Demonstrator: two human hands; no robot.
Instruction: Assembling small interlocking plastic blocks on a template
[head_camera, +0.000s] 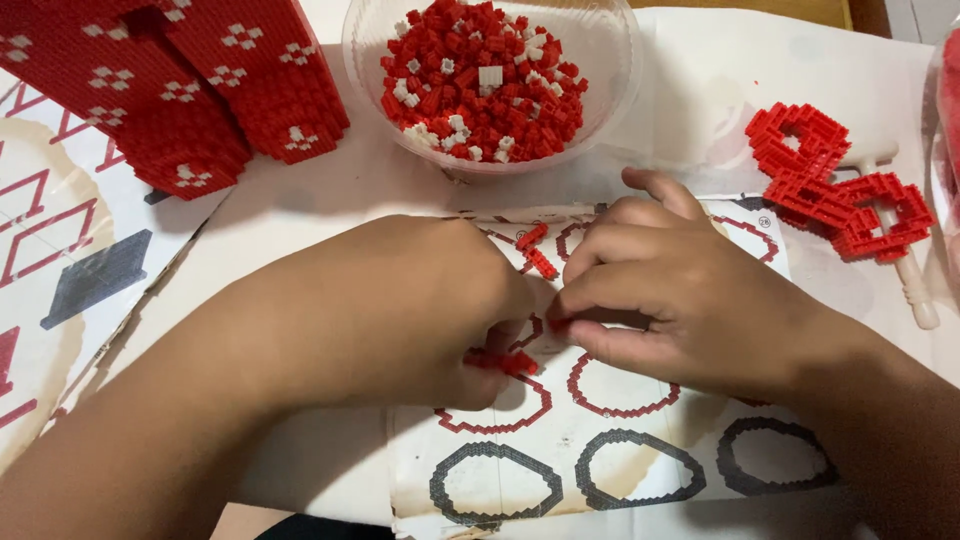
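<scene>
My left hand and my right hand meet over a printed sheet showing ring-shaped brick patterns. Between their fingertips is a small cluster of tiny red bricks, pinched by my left fingers, with my right thumb and forefinger touching it from the right. A short red brick piece lies on the sheet just behind the hands. A clear bowl behind them is filled with tiny red and white bricks.
A large red brick build with white flower marks stands at the back left. Stacked red brick rings lie at the right on a white tool. Another printed sheet covers the left.
</scene>
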